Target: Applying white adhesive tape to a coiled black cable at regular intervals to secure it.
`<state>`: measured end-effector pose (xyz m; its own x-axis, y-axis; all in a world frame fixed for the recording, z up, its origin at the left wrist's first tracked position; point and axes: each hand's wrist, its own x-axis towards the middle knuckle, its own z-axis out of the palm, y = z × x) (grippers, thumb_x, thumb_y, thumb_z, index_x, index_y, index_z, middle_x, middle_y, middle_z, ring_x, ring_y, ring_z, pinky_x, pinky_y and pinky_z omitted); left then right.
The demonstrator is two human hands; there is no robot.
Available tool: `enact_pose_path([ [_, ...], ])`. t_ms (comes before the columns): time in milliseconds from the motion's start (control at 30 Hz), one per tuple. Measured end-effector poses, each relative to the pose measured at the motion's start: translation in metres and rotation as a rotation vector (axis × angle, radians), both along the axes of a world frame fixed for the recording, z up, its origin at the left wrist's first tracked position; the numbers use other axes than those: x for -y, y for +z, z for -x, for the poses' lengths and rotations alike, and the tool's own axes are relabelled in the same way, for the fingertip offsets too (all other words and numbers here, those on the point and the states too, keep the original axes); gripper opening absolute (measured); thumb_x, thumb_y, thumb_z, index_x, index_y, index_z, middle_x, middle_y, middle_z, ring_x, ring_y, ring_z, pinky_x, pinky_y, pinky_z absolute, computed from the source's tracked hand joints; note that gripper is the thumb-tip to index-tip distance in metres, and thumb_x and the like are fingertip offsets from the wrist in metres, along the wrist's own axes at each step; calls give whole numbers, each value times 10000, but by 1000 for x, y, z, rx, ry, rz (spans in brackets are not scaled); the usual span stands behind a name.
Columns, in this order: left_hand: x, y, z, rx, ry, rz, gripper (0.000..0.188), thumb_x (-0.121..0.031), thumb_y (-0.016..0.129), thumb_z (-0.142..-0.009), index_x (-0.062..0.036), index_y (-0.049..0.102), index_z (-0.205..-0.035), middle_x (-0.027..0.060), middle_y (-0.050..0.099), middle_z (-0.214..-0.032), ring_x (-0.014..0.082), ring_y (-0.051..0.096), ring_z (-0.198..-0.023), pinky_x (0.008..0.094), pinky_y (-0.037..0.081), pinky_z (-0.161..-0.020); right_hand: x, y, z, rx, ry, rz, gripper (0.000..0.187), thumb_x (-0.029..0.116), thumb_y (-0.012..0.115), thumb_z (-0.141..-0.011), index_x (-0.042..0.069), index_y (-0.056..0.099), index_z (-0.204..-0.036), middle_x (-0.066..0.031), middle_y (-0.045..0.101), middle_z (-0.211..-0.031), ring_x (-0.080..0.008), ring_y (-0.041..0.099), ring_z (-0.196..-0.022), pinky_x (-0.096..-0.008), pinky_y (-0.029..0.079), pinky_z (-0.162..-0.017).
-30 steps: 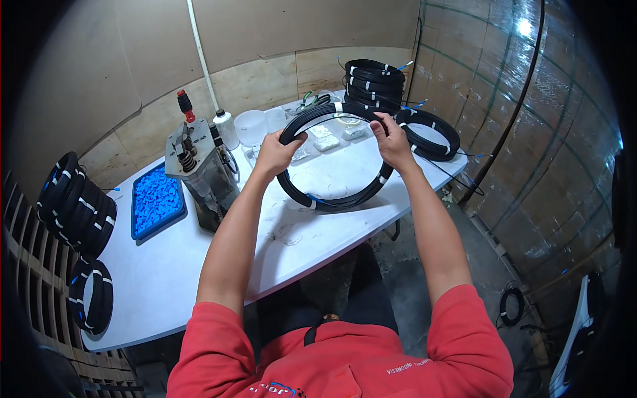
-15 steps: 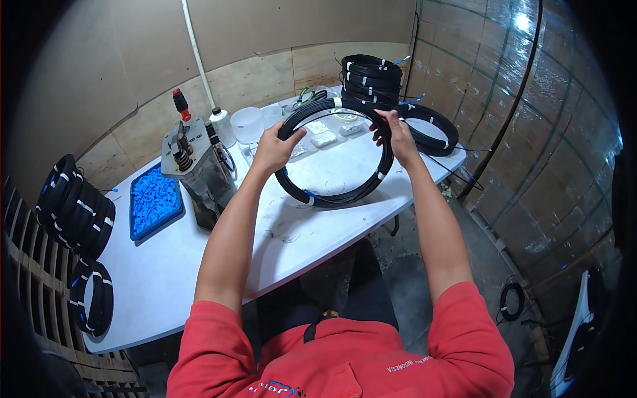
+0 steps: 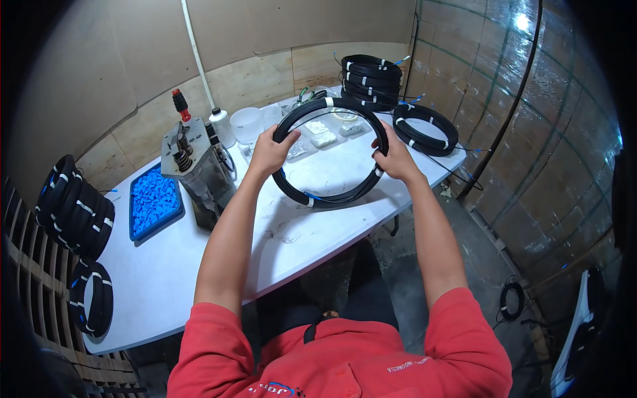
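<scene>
Both my hands hold a coil of black cable (image 3: pixel 352 195) upright and tilted above the white table. White tape bands bind it in several places, and a bit of blue shows along its lower left. My left hand (image 3: pixel 270 151) is closed round the coil's left side, thumb on the inner edge. On the opposite side my right hand (image 3: pixel 396 154) grips the coil, its thumb and fingertips reaching inside the ring. Through the ring show clear trays with small white parts (image 3: pixel 323 137).
The white table (image 3: pixel 159 285) carries a blue tray of small blue pieces (image 3: pixel 154 202), a metal hand press (image 3: pixel 192 159), a white bottle (image 3: pixel 221 126) and a round tub (image 3: pixel 247 125). Coils are stacked at the back (image 3: pixel 371 83); another coil (image 3: pixel 426 128) lies at right. More coils (image 3: pixel 76 209) stand left.
My right hand has slid down the coil's right side and closed more firmly on it. The coil has turned slightly and shifted a little left; my left hand stays on it.
</scene>
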<state>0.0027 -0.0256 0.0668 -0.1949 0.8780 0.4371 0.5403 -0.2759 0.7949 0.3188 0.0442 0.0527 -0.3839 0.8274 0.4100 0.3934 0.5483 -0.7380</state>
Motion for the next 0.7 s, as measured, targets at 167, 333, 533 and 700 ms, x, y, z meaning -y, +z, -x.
enact_pose_path([
  [167,3,-2,1,58,-8,3,451,-438,709,-904,8,644,-884,23,530,-639,125,451,-607,311,382,-559,1,-1,4,18,-57,-92,754,31,611,-788,148,340,-1482,-110,682,-961,-235,675,-845,-355,537,-784],
  [333,2,-3,1,45,-13,-4,465,-452,707,-902,8,641,-883,25,528,-638,127,453,-610,314,385,-564,-2,-16,0,-55,-79,-66,717,96,679,-782,130,398,-1440,-115,699,-962,-220,693,-858,-354,549,-786],
  [533,1,-6,3,66,12,0,477,-464,706,-899,7,639,-868,28,529,-639,132,457,-612,315,390,-570,6,-43,-4,-65,49,182,834,135,831,-683,45,399,-1391,-130,673,-1028,-217,666,-948,-364,554,-847],
  [700,2,-7,3,76,19,-13,474,-465,705,-900,4,644,-866,27,535,-646,133,463,-622,314,395,-578,9,-55,7,9,-149,45,919,217,870,-600,37,402,-1370,-130,658,-1022,-265,662,-962,-374,541,-868],
])
